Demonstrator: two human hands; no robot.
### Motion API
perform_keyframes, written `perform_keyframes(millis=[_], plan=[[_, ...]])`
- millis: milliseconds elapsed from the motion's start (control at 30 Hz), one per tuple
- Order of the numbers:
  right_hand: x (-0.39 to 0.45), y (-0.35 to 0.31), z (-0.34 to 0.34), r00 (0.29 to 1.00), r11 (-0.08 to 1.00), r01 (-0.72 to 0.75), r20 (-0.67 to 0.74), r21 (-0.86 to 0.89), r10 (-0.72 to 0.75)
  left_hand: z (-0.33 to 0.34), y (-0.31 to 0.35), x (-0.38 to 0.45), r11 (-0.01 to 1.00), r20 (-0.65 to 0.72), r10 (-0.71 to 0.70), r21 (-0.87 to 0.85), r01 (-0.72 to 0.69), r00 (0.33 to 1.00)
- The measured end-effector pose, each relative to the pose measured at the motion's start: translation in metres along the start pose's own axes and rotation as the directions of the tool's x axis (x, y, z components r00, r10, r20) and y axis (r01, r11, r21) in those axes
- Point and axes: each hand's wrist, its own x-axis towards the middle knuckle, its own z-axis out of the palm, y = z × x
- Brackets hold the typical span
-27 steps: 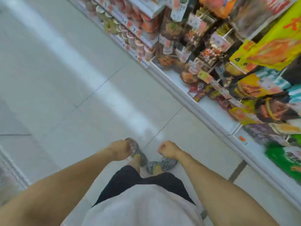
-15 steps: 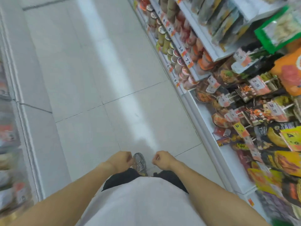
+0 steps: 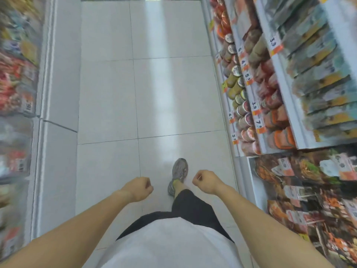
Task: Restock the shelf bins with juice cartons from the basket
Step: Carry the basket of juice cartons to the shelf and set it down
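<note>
Head view, the only one: the person looks down a shop aisle of pale grey glossy floor tiles [image 3: 164, 97], one grey mesh trainer [image 3: 178, 176] stepping ahead at 12 o'clock from the body. The left hand [image 3: 138, 188] and right hand [image 3: 205, 181] are both curled into loose fists w/ nothing in them, held apart in front of the white T-shirt [image 3: 170, 242].

The task's things aren't visible: no basket and no juice cartons anywhere in frame, so where they sit can't be told. White metal shelving w/ orange price tags [image 3: 257, 120] runs along 1 to 3 o'clock, stocked w/ lidded cups and foil packs; hanging snack packets [image 3: 309, 190] fill 4 o'clock. Blurred packets [image 3: 17, 78] line 9 to 10 o'clock; too smeared to name.

Step in hand looks like a walk to fetch the basket or reach the drinks section; restocking itself looks not yet begun. To do it well, probably: keep to the aisle centre so arms clear the peg hooks at 3 o'clock, scan ahead at 12 o'clock for the basket, and loosen the fingers before reaching, since cartons crush if grabbed hard.
</note>
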Motion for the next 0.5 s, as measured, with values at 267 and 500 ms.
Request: perform_keyframes(millis=[267, 500], plan=[[0.108, -0.087, -0.143, 0.994, 0.994, 0.066, 0.087, -0.088, -0.059, -0.169, 0.043, 0.071, 0.979, -0.161, -0.115, -0.183, 0.085, 0.98], [0.196, -0.186, -0.246, 0.991, 0.993, 0.086, 0.112, -0.08, -0.077, -0.295, 0.054, 0.133, 0.963, -0.157, -0.143, -0.252, 0.1, 0.977]])
